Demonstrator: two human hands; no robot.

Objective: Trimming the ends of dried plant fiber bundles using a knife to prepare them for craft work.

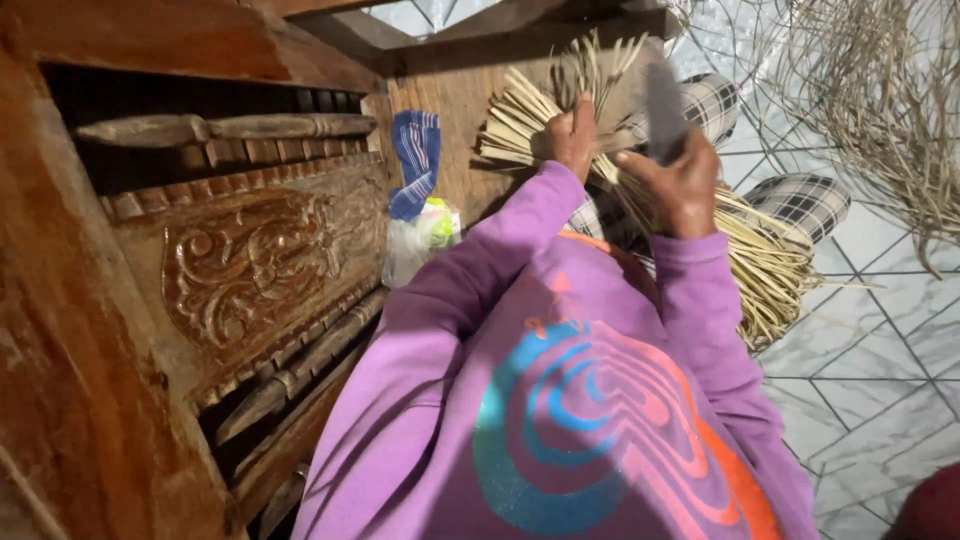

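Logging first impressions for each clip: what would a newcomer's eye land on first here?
Probably the purple sweatshirt with its swirl print, filling the lower middle. Above it, the left hand grips a bundle of pale straw strips across the lap while the right hand holds a blurred blade. Carved wooden furniture fills the left.

One package shows: a crumpled clear plastic bag (420,240) with something yellow-green inside, lying left of the left hand (572,135) and below it, under a blue striped cloth (415,160). No labels, signs, screens.
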